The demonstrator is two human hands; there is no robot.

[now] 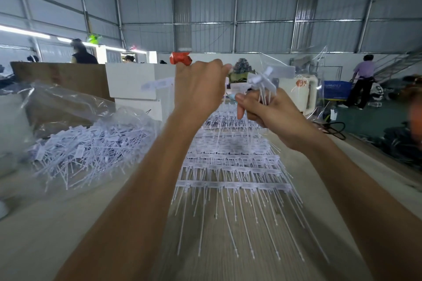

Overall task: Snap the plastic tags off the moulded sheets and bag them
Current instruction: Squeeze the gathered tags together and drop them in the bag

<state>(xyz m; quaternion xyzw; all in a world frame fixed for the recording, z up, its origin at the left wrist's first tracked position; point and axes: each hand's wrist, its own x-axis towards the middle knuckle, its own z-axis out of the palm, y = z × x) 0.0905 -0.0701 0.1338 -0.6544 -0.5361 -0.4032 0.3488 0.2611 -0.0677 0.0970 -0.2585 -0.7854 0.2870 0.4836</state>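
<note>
Both my hands are raised above the table. My right hand (271, 109) grips a bunch of white plastic tags (262, 82) by their thin stems, heads fanned out on top. My left hand (198, 89) is curled, and a blurred strip of tags (157, 84) sticks out from it to the left. Below them, moulded sheets of white tags (230, 166) lie stacked in rows down the middle of the wooden table (68, 223). A clear plastic bag (75, 143) heaped with loose tags lies on the left.
A cardboard box (64, 77) and white boxes (134, 82) stand behind the bag. People work in the hall behind, one near a blue crate (335, 90) on the right. A blurred person (408, 125) is at the right edge.
</note>
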